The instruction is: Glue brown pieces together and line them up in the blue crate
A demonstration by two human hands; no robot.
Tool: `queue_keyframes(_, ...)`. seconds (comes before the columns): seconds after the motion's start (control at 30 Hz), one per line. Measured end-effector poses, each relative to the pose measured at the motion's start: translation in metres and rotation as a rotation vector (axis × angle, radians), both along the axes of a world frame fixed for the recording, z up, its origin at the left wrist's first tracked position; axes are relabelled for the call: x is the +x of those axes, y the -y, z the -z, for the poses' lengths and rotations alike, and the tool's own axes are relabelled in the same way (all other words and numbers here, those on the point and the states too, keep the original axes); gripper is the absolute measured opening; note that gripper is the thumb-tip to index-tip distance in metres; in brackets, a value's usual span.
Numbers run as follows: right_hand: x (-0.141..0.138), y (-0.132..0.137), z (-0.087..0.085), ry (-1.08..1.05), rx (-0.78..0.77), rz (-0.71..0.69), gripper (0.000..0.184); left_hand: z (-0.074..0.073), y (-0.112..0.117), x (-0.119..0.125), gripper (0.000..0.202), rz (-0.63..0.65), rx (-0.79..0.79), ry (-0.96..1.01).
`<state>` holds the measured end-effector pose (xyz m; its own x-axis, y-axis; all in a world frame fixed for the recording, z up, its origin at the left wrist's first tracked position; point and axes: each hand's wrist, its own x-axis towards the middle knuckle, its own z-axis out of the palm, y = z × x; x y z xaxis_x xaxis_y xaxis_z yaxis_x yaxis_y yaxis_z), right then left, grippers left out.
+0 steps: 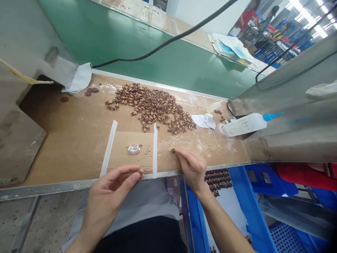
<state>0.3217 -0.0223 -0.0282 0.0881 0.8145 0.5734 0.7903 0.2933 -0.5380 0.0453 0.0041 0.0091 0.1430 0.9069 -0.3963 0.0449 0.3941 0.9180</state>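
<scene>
My left hand (112, 191) is closed in a pinch at the bench's front edge. Thumb and forefinger meet there, and whatever is between them is too small to make out. To the right, my right hand (191, 167) pinches a small brown piece (173, 150) just above the cardboard. Between two strips of white tape lies a cardboard patch (119, 138) carrying a small clear round dish (133, 149) and a scatter of dark specks. Behind it spreads a heap of small brown-and-gold pieces (155, 105).
A white bottle with blue nozzle (244, 124) lies tilted at right, near a white cloth (204, 121). Brown discs (92, 90) lie at back left. Below right, a blue tray (238, 179) holds rows of brown pieces. Metal housings flank the bench; a black cable (168, 41) crosses above.
</scene>
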Motion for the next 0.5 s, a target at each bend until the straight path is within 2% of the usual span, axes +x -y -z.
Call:
queue_keyframes(0.07, -0.008, 0.013, -0.013, -0.086, 0.049, -0.053, 0.037, -0.007, 0.000, 0.008, 0.022, 0.165, 0.094, -0.070)
queue_keyframes(0.17, -0.021, 0.041, -0.035, -0.181, 0.109, -0.162, 0.047, -0.016, 0.001, 0.022, 0.015, 0.391, 0.420, -0.105)
queue_keyframes(0.23, -0.027, 0.059, -0.044, -0.214, 0.155, -0.205, 0.047, -0.023, 0.003, 0.029, 0.023, 0.490, 0.661, -0.105)
queue_keyframes(0.3, -0.029, 0.074, -0.047, -0.242, 0.205, -0.209, 0.045, -0.030, 0.006, 0.035, 0.033, 0.571, 0.838, -0.123)
queue_keyframes(0.4, -0.026, 0.090, -0.044, -0.278, 0.250, -0.179, 0.043, -0.041, 0.011, 0.041, 0.043, 0.680, 0.960, -0.144)
queue_keyframes(0.5, -0.019, 0.101, -0.040, -0.319, 0.268, -0.160, 0.042, -0.050, 0.016, 0.048, 0.043, 0.736, 0.972, -0.152)
